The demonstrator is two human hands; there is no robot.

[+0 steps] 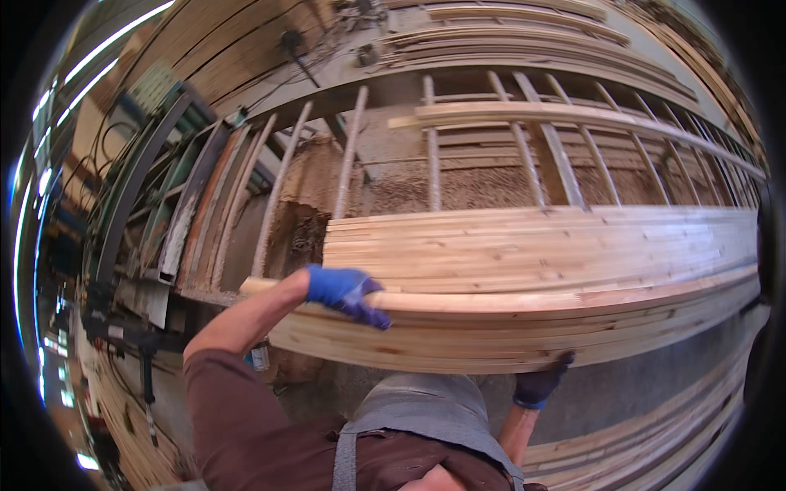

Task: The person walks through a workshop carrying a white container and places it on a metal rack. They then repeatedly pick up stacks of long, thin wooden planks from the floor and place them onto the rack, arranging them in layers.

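Note:
A long pale wooden board (491, 302) lies along the near edge of a stack of similar planks (491, 245). My left hand (348, 295), in a blue glove, is closed over this board near its left end. The board's end sticks out to the left, past my wrist. Lower and to the right, my right hand (542, 383), in a dark glove with a blue cuff, is beside the stack's near side. Its fingers look stretched out toward the lower planks; whether they touch the wood is hard to tell.
Behind the stack runs a metal roller frame (434, 147), with a few long boards (573, 116) lying across it. Wood shavings (475, 180) cover the ground under the rollers. Machinery (176, 188) stands at the left. More planks (655, 425) lie at the lower right.

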